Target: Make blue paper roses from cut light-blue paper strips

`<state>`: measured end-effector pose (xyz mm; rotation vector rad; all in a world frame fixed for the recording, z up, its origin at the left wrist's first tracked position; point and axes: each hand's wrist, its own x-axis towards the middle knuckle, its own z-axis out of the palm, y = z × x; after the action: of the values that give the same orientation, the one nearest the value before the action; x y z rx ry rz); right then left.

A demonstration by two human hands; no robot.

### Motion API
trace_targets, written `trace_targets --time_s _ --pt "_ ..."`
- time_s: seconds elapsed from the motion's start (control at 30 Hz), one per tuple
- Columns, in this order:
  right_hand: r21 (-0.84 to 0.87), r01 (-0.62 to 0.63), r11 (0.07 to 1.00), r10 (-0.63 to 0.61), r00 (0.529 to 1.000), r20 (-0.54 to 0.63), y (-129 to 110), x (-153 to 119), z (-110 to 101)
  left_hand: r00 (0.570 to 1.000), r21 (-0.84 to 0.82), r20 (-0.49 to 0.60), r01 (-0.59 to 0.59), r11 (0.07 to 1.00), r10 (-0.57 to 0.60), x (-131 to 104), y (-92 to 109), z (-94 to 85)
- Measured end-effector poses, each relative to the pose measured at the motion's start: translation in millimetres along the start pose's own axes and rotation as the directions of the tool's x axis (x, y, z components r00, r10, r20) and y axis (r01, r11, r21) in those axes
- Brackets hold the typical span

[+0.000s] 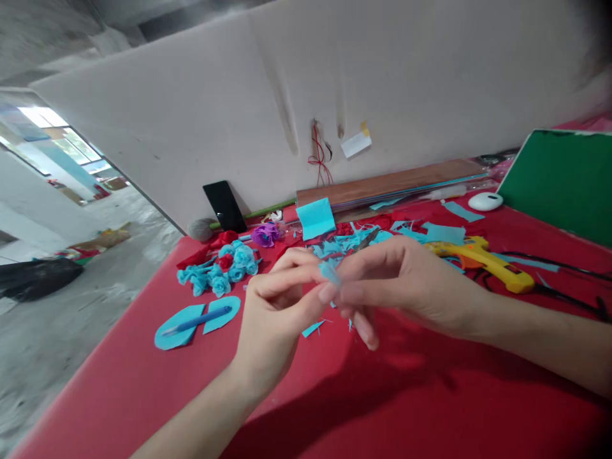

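Observation:
Between my two hands is a small blue paper piece, slightly blurred, held above the red table. My left hand pinches it between thumb and index finger. From the right, my right hand has its thumb and fingertips closed on the same piece, touching the left fingertips. Blue paper scraps lie behind the hands. To the left sit several blue paper flowers. A blue pen rests across two cut blue paper shapes.
A yellow glue gun with a black cable lies at the right, near a white computer mouse and a green board. A black phone leans on the back panel beside a purple flower. Blue folded paper stands behind.

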<state>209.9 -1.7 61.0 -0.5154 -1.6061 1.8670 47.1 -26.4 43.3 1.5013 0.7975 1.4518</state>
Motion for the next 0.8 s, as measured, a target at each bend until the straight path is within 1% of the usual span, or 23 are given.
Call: trace_targets --time_s 0.07,0.1,0.13,0.17,0.2,0.27,0.33,0.37,0.4,0.43,0.47,0.53,0.6,0.67,0.7,0.73,0.77,0.8 --pt "-0.21 0.094 0.973 -0.114 0.989 -0.089 -3.4 -2.2 2.4 0.999 0.031 -0.022 -0.028 0.999 0.029 -0.6 0.0 -0.7" --pt "-0.327 0.141 0.934 -0.189 0.974 -0.12 -4.8 -3.4 3.7 0.998 0.044 -0.028 -0.054 0.998 0.056 -0.9 0.1 -1.1" --pt "-0.444 0.19 0.876 -0.273 0.953 -0.131 -5.6 -4.4 4.6 0.996 0.059 -0.03 -0.078 0.995 0.079 -1.0 0.1 -1.4" --pt "-0.557 0.237 0.796 -0.358 0.926 -0.117 -5.9 -5.4 5.2 0.994 0.08 -0.031 -0.099 0.992 0.102 -1.1 0.2 -1.7" --pt "-0.661 0.281 0.696 -0.44 0.894 -0.083 -5.5 -6.3 5.3 0.992 0.106 -0.034 -0.117 0.987 0.121 -1.1 0.3 -1.9" --pt "-0.822 0.343 0.455 -0.579 0.815 0.019 -3.2 -7.4 4.2 0.99 0.158 -0.047 -0.127 0.979 0.136 -1.1 0.3 -2.3" --pt "-0.915 0.35 0.199 -0.667 0.732 0.135 0.3 -7.7 2.3 0.991 0.194 -0.067 -0.105 0.975 0.12 -0.9 0.0 -2.7" --pt "-0.937 0.337 0.09 -0.689 0.701 0.186 2.2 -7.7 1.5 0.992 0.205 -0.075 -0.088 0.975 0.105 -0.8 -0.3 -2.9" --pt "-0.949 0.317 0.004 -0.7 0.678 0.223 3.9 -7.6 0.9 0.993 0.213 -0.084 -0.067 0.975 0.086 -0.7 -0.8 -2.9" --pt "-0.954 0.295 -0.057 -0.705 0.665 0.248 5.4 -7.4 0.5 0.994 0.223 -0.092 -0.044 0.974 0.066 -0.7 -1.3 -2.9" --pt "-0.957 0.273 -0.095 -0.706 0.659 0.258 6.7 -7.2 0.4 0.994 0.235 -0.1 -0.022 0.972 0.047 -0.7 -1.9 -2.6" --pt "-0.965 0.237 -0.114 -0.709 0.661 0.246 8.7 -6.5 0.5 0.994 0.262 -0.107 0.012 0.965 0.017 -1.1 -3.4 -1.7" --pt "-0.972 0.215 -0.091 -0.712 0.668 0.215 9.9 -5.5 0.5 0.994 0.293 -0.107 0.024 0.956 0.008 -1.0 -4.8 -1.0" --pt "-0.977 0.209 -0.049 -0.727 0.663 0.179 10.2 -4.0 -0.3 0.996 0.335 -0.086 0.023 0.942 0.007 1.6 -5.9 -2.5" --pt "-0.978 0.209 -0.014 -0.731 0.665 0.152 10.0 -3.1 -1.1 0.998 0.363 -0.063 0.021 0.931 0.002 4.3 -6.2 -4.7" --pt "-0.979 0.203 0.035 -0.727 0.677 0.114 9.4 -2.1 -2.0 0.999 0.397 -0.034 0.018 0.918 -0.005 8.1 -6.2 -8.2" --pt "-0.976 0.193 0.098 -0.715 0.696 0.066 8.5 -1.1 -3.1 1.0 0.435 -0.002 0.012 0.901 -0.013 12.8 -6.0 -13.0" --pt "-0.968 0.179 0.173 -0.688 0.725 0.011 7.4 -0.1 -4.3 0.999 0.479 0.027 0.008 0.878 -0.024 17.9 -5.5 -19.1"
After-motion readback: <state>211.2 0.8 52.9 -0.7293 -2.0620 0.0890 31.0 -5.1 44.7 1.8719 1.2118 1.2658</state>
